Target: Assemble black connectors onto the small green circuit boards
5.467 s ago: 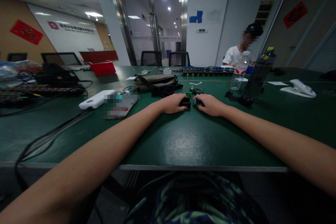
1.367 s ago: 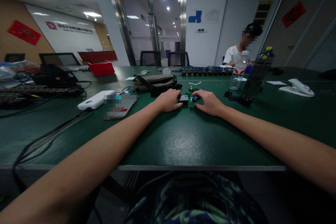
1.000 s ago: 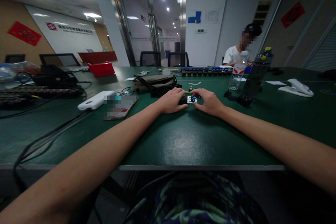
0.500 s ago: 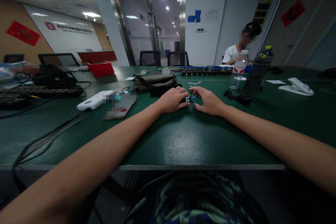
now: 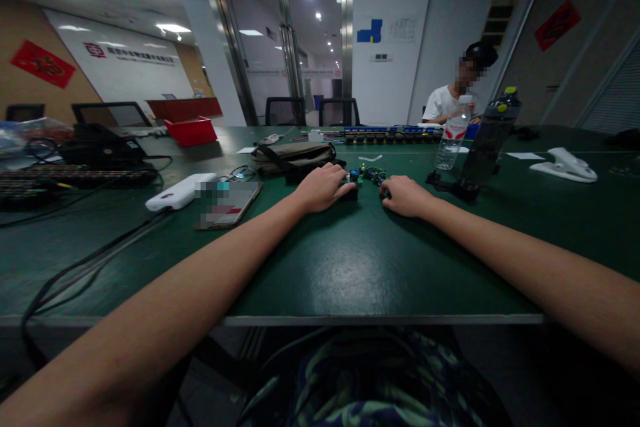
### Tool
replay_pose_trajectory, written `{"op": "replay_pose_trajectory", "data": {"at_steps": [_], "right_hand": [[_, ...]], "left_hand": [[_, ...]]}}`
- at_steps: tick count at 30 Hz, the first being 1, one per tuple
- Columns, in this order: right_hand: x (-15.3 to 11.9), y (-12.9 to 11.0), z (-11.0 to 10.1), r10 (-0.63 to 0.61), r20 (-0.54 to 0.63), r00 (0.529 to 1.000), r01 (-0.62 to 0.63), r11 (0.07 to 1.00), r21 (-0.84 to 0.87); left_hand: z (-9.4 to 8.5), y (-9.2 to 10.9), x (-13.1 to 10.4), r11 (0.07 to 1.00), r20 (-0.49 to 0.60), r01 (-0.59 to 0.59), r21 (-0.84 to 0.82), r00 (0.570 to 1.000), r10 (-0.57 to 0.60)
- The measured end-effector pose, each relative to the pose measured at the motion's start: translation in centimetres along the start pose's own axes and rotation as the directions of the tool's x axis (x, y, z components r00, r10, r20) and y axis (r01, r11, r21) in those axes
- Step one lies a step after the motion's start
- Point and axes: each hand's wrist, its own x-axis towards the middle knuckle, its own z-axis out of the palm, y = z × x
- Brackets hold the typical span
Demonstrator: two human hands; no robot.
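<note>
Near the middle of the green table, my left hand has its fingers and thumb around a small electronic part with blue and green bits. A dark block shows under its thumb. My right hand rests on the table a little to the right, its fingers curled in; what they hold, if anything, is hidden. Between the hands, slightly farther back, lies a tangle of green wired parts, close to the right fingertips. A grey-brown bag lies behind my left hand.
Left of my hands are a phone, a white power bank and black cables. To the right stand a clear bottle and a dark bottle, with a white object beyond. A person sits across the table.
My hands have moved apart, the right one to the right and slightly down, its fingers now curled. More of the small parts and the green wired tangle shows between them.
</note>
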Motion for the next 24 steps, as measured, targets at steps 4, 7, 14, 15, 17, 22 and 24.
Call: {"op": "replay_pose_trajectory", "data": {"at_steps": [4,7,14,15,17,22,24], "right_hand": [[0.3,0.3,0.3,-0.054,-0.022,0.998,0.054,0.999,-0.011],[0.2,0.0,0.2,-0.154,-0.035,0.988,0.153,0.988,-0.003],[-0.4,-0.7,-0.3,-0.080,-0.052,0.995,0.082,0.996,0.027],[-0.5,-0.6,-0.4,-0.010,-0.041,0.999,0.011,1.000,0.017],[-0.6,-0.3,-0.4,0.096,0.007,0.995,-0.095,0.995,-0.016],[-0.4,0.2,-0.3,0.078,0.048,0.996,-0.075,0.996,-0.056],[-0.2,0.2,-0.2,0.026,0.033,0.999,-0.024,0.999,-0.047]], "left_hand": [[0.1,-0.4,-0.1,0.999,0.064,0.054,0.005,0.996,-0.054],[0.2,-0.4,-0.2,0.994,0.148,0.109,0.003,0.983,-0.108],[0.1,-0.4,-0.2,0.985,0.193,0.174,-0.021,0.967,-0.167],[0.1,-0.4,-0.2,0.985,0.194,0.173,-0.023,0.967,-0.166],[0.0,-0.4,-0.2,0.985,0.193,0.173,-0.025,0.967,-0.165],[0.1,-0.3,-0.2,0.984,0.176,0.172,-0.036,0.971,-0.163],[0.1,-0.3,-0.2,0.986,0.159,0.162,-0.044,0.975,-0.153]]}}
